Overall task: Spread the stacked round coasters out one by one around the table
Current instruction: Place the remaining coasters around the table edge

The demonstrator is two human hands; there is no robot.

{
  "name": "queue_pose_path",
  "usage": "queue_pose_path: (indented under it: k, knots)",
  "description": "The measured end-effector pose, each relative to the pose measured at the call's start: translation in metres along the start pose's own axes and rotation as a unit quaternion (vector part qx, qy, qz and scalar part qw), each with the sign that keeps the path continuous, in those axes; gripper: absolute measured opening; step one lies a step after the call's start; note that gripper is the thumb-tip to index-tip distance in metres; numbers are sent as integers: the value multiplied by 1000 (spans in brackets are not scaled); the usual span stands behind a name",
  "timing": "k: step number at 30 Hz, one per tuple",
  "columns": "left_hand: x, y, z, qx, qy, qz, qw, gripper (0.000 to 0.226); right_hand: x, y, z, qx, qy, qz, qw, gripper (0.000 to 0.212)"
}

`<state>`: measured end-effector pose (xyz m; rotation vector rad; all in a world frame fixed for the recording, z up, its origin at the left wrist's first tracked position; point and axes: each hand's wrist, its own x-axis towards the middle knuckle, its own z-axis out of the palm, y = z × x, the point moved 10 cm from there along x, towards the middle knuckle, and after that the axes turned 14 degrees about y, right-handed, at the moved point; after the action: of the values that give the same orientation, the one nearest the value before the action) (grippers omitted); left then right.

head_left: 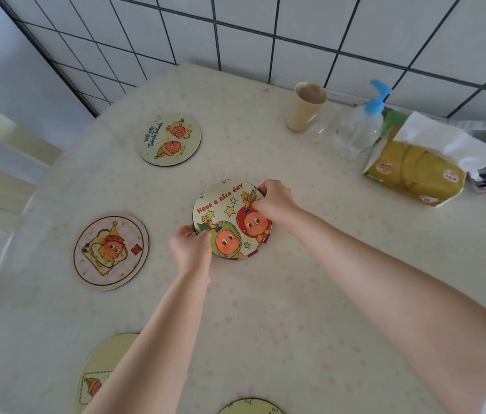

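Observation:
In the middle of the table lies the "Have a nice day" coaster (229, 213), with a second edge peeking out underneath at its lower right. My left hand (191, 249) pinches its lower left rim. My right hand (276, 200) pinches its upper right rim. Several other round coasters lie spread out singly: one with two orange figures (168, 139) at the far left, a toast-picture coaster (110, 251) at the left, one (98, 372) at the near left partly behind my forearm, and one (250, 407) cut off by the bottom edge.
At the back right stand a beige cup (306, 106), a clear pump bottle with a blue top (358, 130) and a yellow tissue pack (415, 171). The pale table (310, 309) curves away at the left; a tiled wall rises behind.

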<state>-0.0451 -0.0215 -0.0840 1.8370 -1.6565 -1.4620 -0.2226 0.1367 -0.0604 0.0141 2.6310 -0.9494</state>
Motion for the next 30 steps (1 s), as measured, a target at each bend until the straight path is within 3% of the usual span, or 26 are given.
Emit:
queue_pose_path:
  k: [4,13,21,30]
  knots:
    - [-4,-4,-1,-16,-18,-24,999,14,-4,-3,-4,42,3,12,999,18]
    - [-62,-14,-16,-24,-61,3,998,18,-58,24,-57,86,49,-4,995,20]
    - [-177,-85,-1,49,-167,39,984,14,-138,152,-118,106,81,55,989,18]
    - [-326,-180,29,100,-216,55,970,13,-219,317,-196,128,93,89,983,8]
